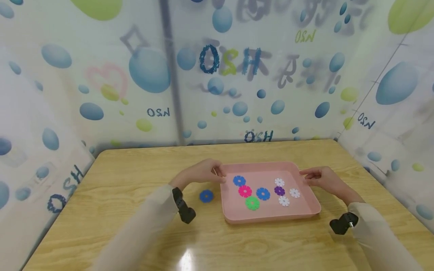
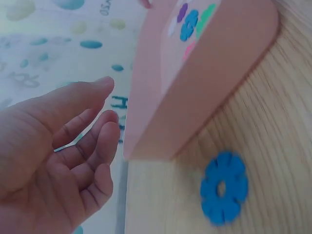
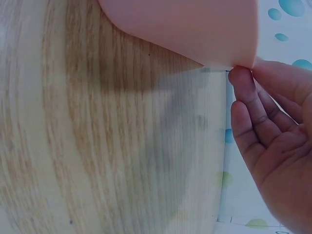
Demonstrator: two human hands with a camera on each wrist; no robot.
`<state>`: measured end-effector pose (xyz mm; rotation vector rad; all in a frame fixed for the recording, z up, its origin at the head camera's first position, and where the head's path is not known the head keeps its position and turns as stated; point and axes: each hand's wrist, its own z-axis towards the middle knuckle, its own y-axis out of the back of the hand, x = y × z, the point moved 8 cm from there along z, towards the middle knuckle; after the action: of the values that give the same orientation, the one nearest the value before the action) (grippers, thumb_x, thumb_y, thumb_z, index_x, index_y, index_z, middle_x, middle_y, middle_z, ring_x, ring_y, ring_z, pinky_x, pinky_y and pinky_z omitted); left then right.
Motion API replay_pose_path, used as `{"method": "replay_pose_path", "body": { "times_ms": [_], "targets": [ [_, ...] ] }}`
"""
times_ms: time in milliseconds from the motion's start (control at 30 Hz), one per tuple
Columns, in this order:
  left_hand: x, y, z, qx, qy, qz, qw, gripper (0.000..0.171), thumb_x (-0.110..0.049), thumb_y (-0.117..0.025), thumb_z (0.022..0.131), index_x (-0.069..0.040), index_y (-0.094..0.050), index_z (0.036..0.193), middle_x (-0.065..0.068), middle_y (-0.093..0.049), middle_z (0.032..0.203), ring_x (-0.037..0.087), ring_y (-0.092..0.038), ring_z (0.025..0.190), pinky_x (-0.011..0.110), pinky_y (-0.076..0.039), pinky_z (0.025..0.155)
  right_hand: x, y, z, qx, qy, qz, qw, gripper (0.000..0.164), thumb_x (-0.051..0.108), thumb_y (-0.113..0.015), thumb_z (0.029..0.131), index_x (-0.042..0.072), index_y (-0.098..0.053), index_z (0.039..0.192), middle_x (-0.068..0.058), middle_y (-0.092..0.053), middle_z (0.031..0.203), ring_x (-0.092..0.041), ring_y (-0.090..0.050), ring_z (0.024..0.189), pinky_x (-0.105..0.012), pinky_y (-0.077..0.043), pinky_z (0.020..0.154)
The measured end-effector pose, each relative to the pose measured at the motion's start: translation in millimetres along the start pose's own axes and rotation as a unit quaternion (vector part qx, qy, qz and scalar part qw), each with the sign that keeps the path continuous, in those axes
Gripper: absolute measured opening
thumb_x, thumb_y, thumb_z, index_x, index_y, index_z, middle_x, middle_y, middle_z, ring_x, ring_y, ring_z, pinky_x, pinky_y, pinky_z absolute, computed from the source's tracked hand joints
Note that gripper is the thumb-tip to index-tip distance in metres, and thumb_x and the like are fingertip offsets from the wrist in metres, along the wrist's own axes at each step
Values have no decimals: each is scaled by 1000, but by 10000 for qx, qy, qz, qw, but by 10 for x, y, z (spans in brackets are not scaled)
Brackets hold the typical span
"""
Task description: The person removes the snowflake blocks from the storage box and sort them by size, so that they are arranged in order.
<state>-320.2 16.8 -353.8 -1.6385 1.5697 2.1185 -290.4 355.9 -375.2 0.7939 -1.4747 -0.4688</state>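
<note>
The shallow pink plastic tray [image 1: 271, 216] sits on the light wooden table [image 1: 118, 180] in front of me, holding flat flower-shaped plastic discs: two blue, one magenta, one green, one purple and three white. My left hand [image 1: 202, 172] rests at the tray's far left corner with fingers relaxed and loosely bent, gripping nothing. My right hand [image 1: 320, 177] touches the far right corner with its fingertips, fingers loosely extended. A loose blue flower disc [image 1: 206, 195] lies on the table just beside the tray's left wall.

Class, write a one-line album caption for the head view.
Two hands at the far corners of a pink tray of flower discs; one blue disc lies outside.
</note>
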Motion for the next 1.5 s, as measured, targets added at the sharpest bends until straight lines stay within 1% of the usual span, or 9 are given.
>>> {"method": "replay_pose_path", "body": {
  "times_ms": [100, 233, 367, 467, 700, 833, 933, 1167, 1500],
  "targets": [
    [-95, -95, 162, 178, 104, 216, 9996, 19, -19, -69, 82, -5, -62, 93, 1, -57, 81, 16, -51, 76, 26, -43, 66, -5, 11, 5, -9, 4, -32, 10000, 39, 14, -63, 87, -5, -56, 121, -10, -62, 93, -21, -55, 81, -26, -49, 70],
    [-181, -247, 381, 561, 227, 388, 9974, 22, -18, -70, 81, -3, -63, 96, 1, -57, 85, 15, -50, 79, 26, -42, 68, 6, 20, 26, -44, 76, -74, 9999, 37, 11, -62, 87, -5, -56, 120, -10, -62, 92, -21, -55, 81, -25, -49, 68],
    [-168, -375, 553, 894, 556, 462, 9934, 22, -18, -71, 80, -6, -64, 98, 1, -58, 90, 15, -52, 84, 26, -43, 74, 19, -2, 56, -35, 117, -44, 9999, 37, 12, -62, 87, -5, -57, 119, -11, -63, 94, -20, -57, 82, -26, -49, 70],
    [-137, -436, 622, 1041, 837, 563, 9894, 21, -17, -72, 80, -9, -64, 97, 0, -58, 93, 15, -52, 88, 28, -43, 77, 21, -28, 71, 4, 99, 2, 10000, 37, 13, -62, 87, -5, -57, 119, -11, -62, 94, -20, -57, 82, -27, -50, 71],
    [-92, -558, 666, 1233, 1171, 740, 9827, 26, -18, -78, 73, -14, -65, 95, -1, -59, 96, 16, -52, 92, 30, -44, 80, 14, -39, 80, -24, 86, 72, 9999, 36, 12, -62, 88, -5, -57, 119, -11, -62, 93, -21, -56, 80, -30, -50, 71],
    [-40, -597, 657, 1184, 1396, 969, 9783, 25, -20, -80, 70, -18, -65, 90, -4, -57, 95, 15, -50, 92, 31, -42, 81, 3, -43, 86, -15, 72, 69, 9999, 37, 14, -62, 88, -5, -57, 120, -11, -62, 94, -20, -56, 81, -30, -50, 71],
    [-18, -610, 642, 1074, 1531, 981, 9774, 25, -18, -80, 70, -18, -64, 88, -3, -56, 93, 16, -49, 91, 31, -41, 79, -2, -41, 77, -23, 70, 36, 10000, 37, 13, -62, 88, -4, -57, 120, -11, -62, 94, -21, -56, 81, -28, -50, 71],
    [-46, -650, 642, 958, 1559, 916, 9788, 25, -14, -80, 69, -16, -63, 87, -2, -56, 89, 15, -48, 88, 30, -40, 76, -14, -33, 30, 35, 107, 91, 9999, 38, 13, -62, 88, -5, -56, 120, -10, -62, 95, -22, -56, 82, -26, -50, 71],
    [-92, -664, 713, 1065, 1418, 1048, 9786, 27, -15, -81, 68, -14, -63, 88, -1, -55, 88, 15, -47, 87, 29, -40, 74, -28, 14, 9, 3, 109, 136, 9998, 38, 14, -62, 88, -5, -56, 121, -11, -62, 94, -22, -55, 81, -27, -50, 72]
  ]
}}
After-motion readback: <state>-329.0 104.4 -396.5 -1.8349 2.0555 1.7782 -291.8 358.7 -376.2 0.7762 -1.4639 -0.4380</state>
